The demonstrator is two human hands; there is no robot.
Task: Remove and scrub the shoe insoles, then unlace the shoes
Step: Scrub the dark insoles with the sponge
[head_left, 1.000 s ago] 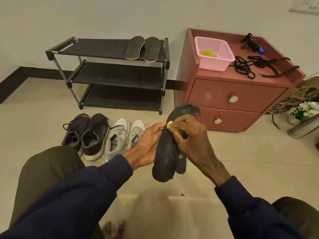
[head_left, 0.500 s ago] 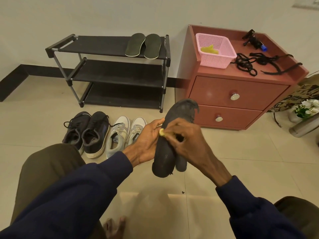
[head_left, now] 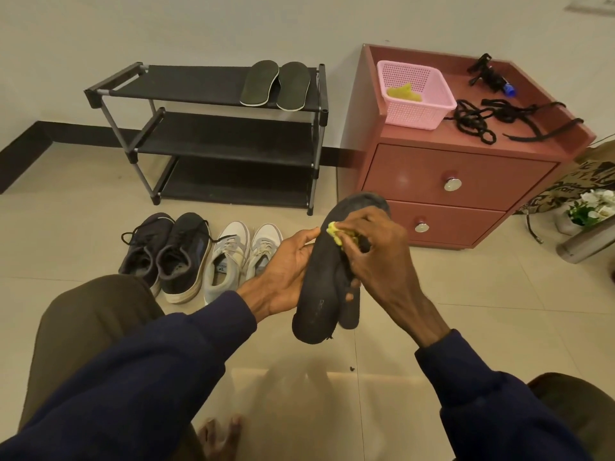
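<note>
My left hand (head_left: 286,267) grips two dark insoles (head_left: 317,301) held upright in front of me, one behind the other. My right hand (head_left: 376,257) presses a yellow scrubber (head_left: 334,231) against the upper part of the front insole, fingers curled round it. On the floor to the left stand a pair of black shoes (head_left: 169,251) with laces and a pair of white shoes (head_left: 239,257), also laced. Two more dark insoles (head_left: 276,84) lie on the top shelf of the black shoe rack (head_left: 213,134).
A red two-drawer cabinet (head_left: 456,174) stands at the right, carrying a pink basket (head_left: 429,104) with a yellow cloth, loose black laces (head_left: 492,121) and a small black tool. White flowers and a metal cylinder sit far right. My knees frame the tiled floor.
My right hand has slid the yellow scrubber a little up along the insole. The left hand keeps its grip. The view shifted slightly.
</note>
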